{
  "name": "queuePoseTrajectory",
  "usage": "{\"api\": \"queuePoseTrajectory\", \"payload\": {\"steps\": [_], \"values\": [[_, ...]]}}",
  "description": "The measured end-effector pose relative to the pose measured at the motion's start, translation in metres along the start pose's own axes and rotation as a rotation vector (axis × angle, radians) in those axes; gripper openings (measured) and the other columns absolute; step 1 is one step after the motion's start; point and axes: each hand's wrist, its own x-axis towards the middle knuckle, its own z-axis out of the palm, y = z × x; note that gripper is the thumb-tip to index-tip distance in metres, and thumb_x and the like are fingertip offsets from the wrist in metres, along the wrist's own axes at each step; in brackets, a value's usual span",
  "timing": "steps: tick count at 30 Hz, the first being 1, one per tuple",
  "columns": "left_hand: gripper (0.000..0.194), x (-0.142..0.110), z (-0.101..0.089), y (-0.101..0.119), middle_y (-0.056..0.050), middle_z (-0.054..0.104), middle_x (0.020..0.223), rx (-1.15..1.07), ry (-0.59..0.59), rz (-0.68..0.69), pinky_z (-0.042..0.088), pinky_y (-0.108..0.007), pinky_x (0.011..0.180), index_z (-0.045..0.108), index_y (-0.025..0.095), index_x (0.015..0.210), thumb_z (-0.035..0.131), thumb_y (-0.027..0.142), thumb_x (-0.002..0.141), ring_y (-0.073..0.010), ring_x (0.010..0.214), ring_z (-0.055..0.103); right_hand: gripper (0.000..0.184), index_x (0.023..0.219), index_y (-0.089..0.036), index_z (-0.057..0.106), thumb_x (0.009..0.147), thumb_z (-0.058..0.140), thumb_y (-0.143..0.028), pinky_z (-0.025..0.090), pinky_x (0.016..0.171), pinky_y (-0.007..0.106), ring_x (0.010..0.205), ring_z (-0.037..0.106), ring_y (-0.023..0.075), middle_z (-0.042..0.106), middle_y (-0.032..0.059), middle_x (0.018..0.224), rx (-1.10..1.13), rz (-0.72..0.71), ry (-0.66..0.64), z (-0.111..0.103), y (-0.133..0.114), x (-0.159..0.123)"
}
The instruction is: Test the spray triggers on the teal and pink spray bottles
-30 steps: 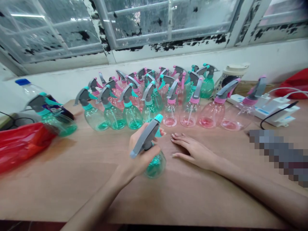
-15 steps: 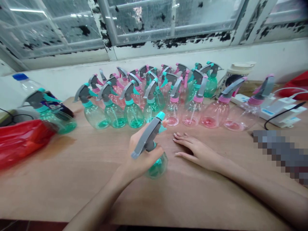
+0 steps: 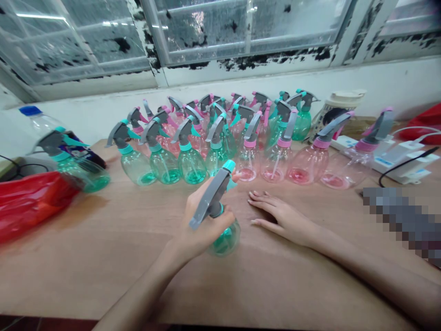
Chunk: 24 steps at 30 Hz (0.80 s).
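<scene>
My left hand (image 3: pixel 200 225) is wrapped round the neck of a green spray bottle (image 3: pixel 225 241) with a grey and teal trigger head. The bottle stands on the wooden table (image 3: pixel 275 285), its nozzle turned toward the rows behind. My right hand (image 3: pixel 284 218) lies on the tabletop to the right, fingers stretched and holding nothing. Beyond both hands stand several green spray bottles (image 3: pixel 192 163) on the left and pink spray bottles (image 3: pixel 308 163) on the right, with more of both colours packed behind them.
At the left lie a red plastic bag (image 3: pixel 34 200) and another green spray bottle (image 3: pixel 86 172), near a blue-capped clear bottle (image 3: pixel 41 120). A white power strip (image 3: pixel 396 154) with cables and a pale lidded container (image 3: pixel 339 105) stand at the right. A window (image 3: pixel 248 27) rises behind.
Almost nothing differs. My left hand still grips the green spray bottle in the same spot, and my right hand rests where it was.
</scene>
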Motion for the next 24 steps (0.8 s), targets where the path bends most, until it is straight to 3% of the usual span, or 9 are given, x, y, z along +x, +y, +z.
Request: {"api": "queuePoseTrajectory", "payload": {"steps": [4,10,12,14,16,18,21,24], "values": [[0.046,0.0017,-0.0045,0.0045,-0.004,0.070,0.113,-0.045,0.022,-0.032,0.054,-0.040,0.095,0.065,0.024,0.111,0.054,0.013,0.067,-0.0246,0.110,0.065,0.055,0.139,-0.020,0.051,0.094,0.050,-0.052,0.034,0.114,0.052,0.138,0.041,0.0277,0.049,0.0108,0.147,-0.001,0.000,0.003,-0.0004,0.0000,-0.0001],[0.049,0.0022,-0.0099,0.0074,-0.005,0.069,0.117,-0.047,0.022,-0.050,0.050,-0.040,0.102,0.064,0.023,0.112,0.052,0.010,0.066,-0.0245,0.118,0.061,0.057,0.138,-0.015,0.052,0.095,0.048,-0.052,0.034,0.115,0.052,0.138,0.041,0.0280,0.048,0.0129,0.147,-0.028,-0.010,-0.007,0.0005,0.0012,0.0001],[0.052,0.0018,-0.0089,0.0058,-0.005,0.068,0.119,-0.063,0.009,-0.027,0.051,-0.040,0.100,0.064,0.022,0.114,0.052,0.009,0.064,-0.0233,0.111,0.064,0.057,0.138,-0.015,0.052,0.095,0.049,-0.051,0.034,0.115,0.052,0.138,0.042,0.0282,0.048,0.0131,0.147,-0.027,-0.014,-0.002,0.0008,0.0018,0.0002],[0.054,0.0010,-0.0077,0.0042,-0.004,0.070,0.115,-0.054,-0.004,-0.012,0.052,-0.039,0.096,0.064,0.022,0.114,0.051,0.008,0.064,-0.0190,0.089,0.068,0.056,0.138,-0.016,0.053,0.094,0.050,-0.051,0.035,0.114,0.052,0.137,0.042,0.0284,0.049,0.0128,0.147,-0.023,-0.018,0.009,0.0012,0.0022,0.0001],[0.055,0.0000,-0.0072,0.0032,-0.003,0.071,0.106,-0.033,-0.014,-0.019,0.055,-0.037,0.086,0.064,0.022,0.114,0.051,0.008,0.063,-0.0124,0.063,0.062,0.055,0.139,-0.017,0.052,0.094,0.051,-0.050,0.036,0.114,0.052,0.137,0.043,0.0286,0.049,0.0124,0.146,-0.027,-0.026,0.017,0.0016,0.0025,-0.0003],[0.055,-0.0007,-0.0072,0.0029,-0.003,0.071,0.101,-0.029,-0.022,-0.040,0.056,-0.033,0.072,0.064,0.021,0.116,0.050,0.008,0.064,-0.0085,0.049,0.051,0.055,0.139,-0.017,0.052,0.095,0.050,-0.050,0.035,0.114,0.053,0.137,0.042,0.0286,0.049,0.0124,0.147,-0.047,-0.040,0.009,0.0019,0.0027,-0.0010],[0.053,-0.0005,-0.0076,0.0024,-0.003,0.070,0.103,-0.041,-0.032,-0.037,0.054,-0.031,0.065,0.063,0.021,0.114,0.050,0.010,0.064,-0.0087,0.049,0.051,0.053,0.138,-0.015,0.052,0.097,0.047,-0.048,0.034,0.114,0.053,0.140,0.039,0.0285,0.047,0.0131,0.148,-0.084,-0.071,-0.013,0.0019,0.0025,-0.0023],[0.044,0.0007,-0.0078,0.0002,-0.004,0.070,0.103,-0.042,-0.016,0.030,0.054,-0.034,0.082,0.065,0.021,0.104,0.050,0.011,0.064,-0.0161,0.075,0.064,0.051,0.139,-0.016,0.052,0.098,0.046,-0.045,0.032,0.115,0.054,0.141,0.036,0.0284,0.046,0.0127,0.149,-0.093,-0.097,-0.023,0.0024,0.0005,-0.0030]]}}
